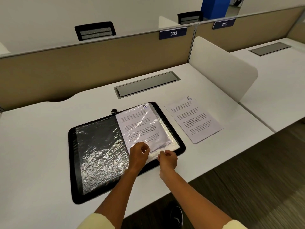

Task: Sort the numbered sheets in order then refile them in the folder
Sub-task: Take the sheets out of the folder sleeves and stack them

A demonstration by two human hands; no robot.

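- Lying open at the centre of the frame, a black folder rests flat on the white desk, its long edges slanted relative to the desk front.
- Left half of the folder: an empty clear plastic sleeve, heavily wrinkled and glaring toward its lower end, dark lining visible through it.
- Right half: a printed sheet sits inside a clear sleeve; a handwritten blue mark at its upper right corner reads as "2", partly washed out by glare.
- Left hand is at the lower edge of that right-hand sleeve, fingers curled, pinching the plastic near the folder's spine.
- Right hand is just beside it, lower right of the folder, fingers curled at the bottom edge of the same sleeve; whether it grips plastic or paper cannot be told.
- The two hands are near each other but not touching.
- Loose sheet marked "6" lies flat on the desk just right of the folder, apart from it, text facing up.
- Grey cable hatch is set into the desk above the folder.
- Beige partition runs across the back; blue tags "303" and "302" hang on its top edge.
- White side divider stands at the right of the desk.
- Pale yellow cuffs show at the bottom edge of the frame.
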